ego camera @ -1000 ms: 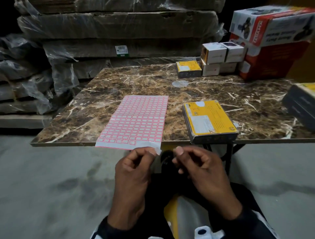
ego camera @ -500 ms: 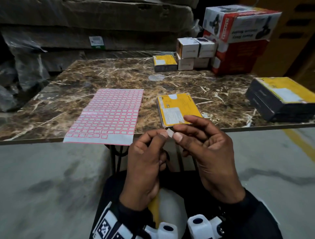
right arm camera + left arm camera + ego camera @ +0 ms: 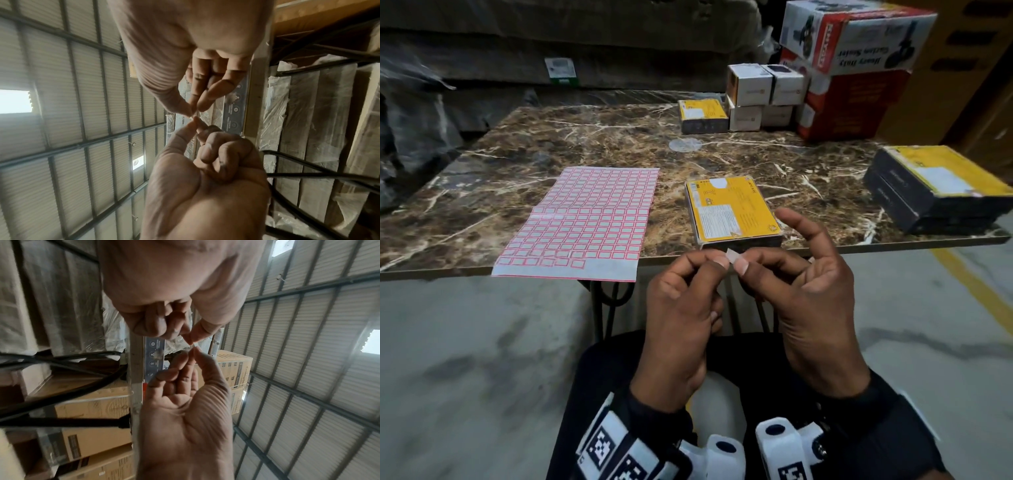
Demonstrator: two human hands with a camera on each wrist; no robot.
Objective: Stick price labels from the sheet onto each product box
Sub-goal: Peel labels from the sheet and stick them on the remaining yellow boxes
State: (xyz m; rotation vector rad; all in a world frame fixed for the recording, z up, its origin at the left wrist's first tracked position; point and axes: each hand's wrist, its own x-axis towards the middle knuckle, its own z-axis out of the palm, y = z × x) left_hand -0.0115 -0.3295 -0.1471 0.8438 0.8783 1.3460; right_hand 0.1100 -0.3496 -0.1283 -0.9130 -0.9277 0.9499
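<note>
Label (image 3: pixel 731 255), small and white, sits pinched between my two hands just in front of the near edge of the surface, below the closest yellow box (image 3: pixel 732 205). My left hand (image 3: pixel 681 308) holds one end between thumb and forefinger with the other fingers curled in; my right hand (image 3: pixel 804 291) nips the other end with thumb and fingertip, its remaining fingers spread loose. Both wrist views show the same two-sided pinch (image 3: pixel 194 344) (image 3: pixel 193 117).

I judge the label to weigh almost nothing, limp as thin paper and tacky on one face, so it will curl, fold onto itself or cling to skin if I take it flat. Holding it by the very edges with the sticky side clear of my fingers looks the safest grip.

The yellow box lies flat with its printed face up, looks rigid, and should take a pressing finger without sliding much. Left of it lies the label sheet (image 3: pixel 585 219), its near edge overhanging the surface, with some cells in the nearest rows already bare.

The marble-patterned surface (image 3: pixel 551 137) also carries a stack of dark boxes with yellow tops (image 3: pixel 935 181) at the right, another yellow box (image 3: pixel 702 114), small white boxes (image 3: pixel 760 96) and red-and-white cartons (image 3: pixel 852 68) at the back. Behind it stand plastic-wrapped stacks; a corrugated roof is overhead.
</note>
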